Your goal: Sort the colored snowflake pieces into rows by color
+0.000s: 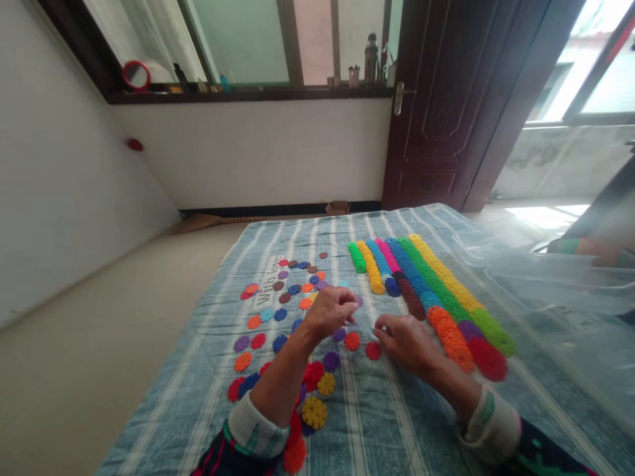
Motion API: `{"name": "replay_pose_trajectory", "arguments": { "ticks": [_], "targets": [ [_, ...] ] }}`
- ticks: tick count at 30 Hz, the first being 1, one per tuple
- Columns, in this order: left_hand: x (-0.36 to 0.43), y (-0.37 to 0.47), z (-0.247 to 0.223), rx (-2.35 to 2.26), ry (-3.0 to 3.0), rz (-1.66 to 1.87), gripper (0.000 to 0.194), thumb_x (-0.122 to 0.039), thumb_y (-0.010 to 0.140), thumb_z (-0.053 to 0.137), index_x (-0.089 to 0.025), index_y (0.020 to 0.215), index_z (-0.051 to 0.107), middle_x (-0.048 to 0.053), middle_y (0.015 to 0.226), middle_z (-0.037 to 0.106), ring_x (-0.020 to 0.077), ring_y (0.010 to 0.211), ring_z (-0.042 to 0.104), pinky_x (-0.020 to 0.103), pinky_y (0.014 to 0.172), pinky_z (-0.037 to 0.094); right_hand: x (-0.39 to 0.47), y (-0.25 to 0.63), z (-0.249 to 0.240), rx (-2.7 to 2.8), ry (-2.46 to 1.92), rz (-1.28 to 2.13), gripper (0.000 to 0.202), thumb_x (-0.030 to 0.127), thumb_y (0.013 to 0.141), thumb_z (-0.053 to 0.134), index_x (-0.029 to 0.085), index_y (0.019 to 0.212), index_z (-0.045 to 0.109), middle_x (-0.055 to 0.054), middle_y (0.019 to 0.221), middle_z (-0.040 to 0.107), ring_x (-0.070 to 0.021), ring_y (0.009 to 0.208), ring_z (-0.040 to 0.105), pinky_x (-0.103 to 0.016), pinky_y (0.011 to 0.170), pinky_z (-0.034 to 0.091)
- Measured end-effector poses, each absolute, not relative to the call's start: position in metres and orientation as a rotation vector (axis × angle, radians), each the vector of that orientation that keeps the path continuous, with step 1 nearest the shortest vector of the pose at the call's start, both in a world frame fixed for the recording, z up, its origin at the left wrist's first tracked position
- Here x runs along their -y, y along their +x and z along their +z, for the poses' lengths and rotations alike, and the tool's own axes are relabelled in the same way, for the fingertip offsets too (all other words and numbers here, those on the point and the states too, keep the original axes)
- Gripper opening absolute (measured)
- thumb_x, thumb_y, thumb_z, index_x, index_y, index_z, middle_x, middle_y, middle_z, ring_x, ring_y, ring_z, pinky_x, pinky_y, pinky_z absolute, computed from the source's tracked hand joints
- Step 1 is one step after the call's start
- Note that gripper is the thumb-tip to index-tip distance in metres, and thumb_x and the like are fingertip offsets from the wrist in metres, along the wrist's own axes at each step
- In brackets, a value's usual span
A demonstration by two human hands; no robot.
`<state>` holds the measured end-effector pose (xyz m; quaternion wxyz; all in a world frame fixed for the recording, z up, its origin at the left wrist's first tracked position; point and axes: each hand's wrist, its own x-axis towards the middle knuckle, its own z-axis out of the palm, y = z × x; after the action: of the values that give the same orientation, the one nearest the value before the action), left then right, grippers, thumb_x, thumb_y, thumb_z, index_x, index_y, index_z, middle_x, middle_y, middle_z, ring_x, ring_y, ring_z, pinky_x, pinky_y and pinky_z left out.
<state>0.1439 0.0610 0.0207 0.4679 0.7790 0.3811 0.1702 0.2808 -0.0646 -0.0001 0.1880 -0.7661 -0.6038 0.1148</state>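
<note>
My left hand (pixel 331 312) is closed in a pinch over the loose notched plastic discs. A purple disc (pixel 360 301) shows just beside its fingertips; I cannot tell whether they hold it. My right hand (pixel 407 340) is also closed, thumb against fingers, and whatever it may hold is hidden. Close by its fingertips lies a red disc (pixel 373 350), with an orange-red disc (pixel 352 341) further left. To the right, discs are lined up in overlapping rows by colour, among them an orange row (pixel 450 337), a green row (pixel 436 281) and a yellow row (pixel 441 271).
A blue striped cloth (pixel 198 396) covers the surface under the discs. More loose discs, such as a yellow disc (pixel 314 413), are scattered around and below my left forearm. Clear plastic containers (pixel 560 284) stand at the right edge. Beyond are a dark door (pixel 441 99) and a windowsill (pixel 258 94).
</note>
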Motion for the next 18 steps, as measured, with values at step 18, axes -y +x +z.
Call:
{"name": "replay_pose_trajectory", "arguments": {
  "ticks": [18],
  "targets": [
    [-0.217,0.135,0.028,-1.545,2.236,0.135,0.014,-0.005,0.051,0.074,-0.015,0.057,0.066,-0.001,0.049,0.057,0.0154,0.06,0.058,0.022,0.052,0.038,0.061,0.282,-0.034,1.648,-1.866,0.209,0.021,0.025,0.087,0.048,0.022,0.074,0.065,-0.001,0.067,0.069,-0.0139,0.06,0.06,-0.023,0.057,0.031]
  ]
}}
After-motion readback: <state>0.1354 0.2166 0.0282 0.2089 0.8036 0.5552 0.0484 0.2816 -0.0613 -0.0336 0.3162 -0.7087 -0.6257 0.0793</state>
